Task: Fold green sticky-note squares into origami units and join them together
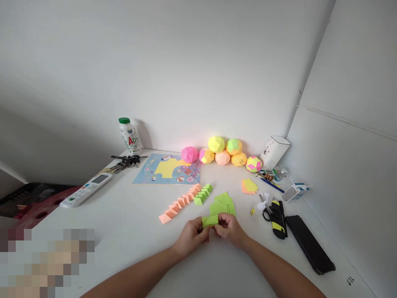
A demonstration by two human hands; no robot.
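A folded piece of green paper point(210, 221) is held between my two hands near the middle of the table. My left hand point(191, 233) pinches its left end, and my right hand point(231, 229) pinches the right end. Just beyond the fingers lie several loose green paper sheets point(223, 203). Farther left, a row of folded orange paper pieces point(180, 203) runs diagonally, with a shorter row of folded green pieces point(203, 194) beside it.
Several faceted paper balls point(222, 157) are piled against the wall. A blue printed booklet point(145, 174), bottle point(130, 138), keys point(124, 163) and remote control point(87, 190) stand left. Scissors point(268, 212), a yellow-black cutter point(278, 221) and a black phone point(310, 244) lie right.
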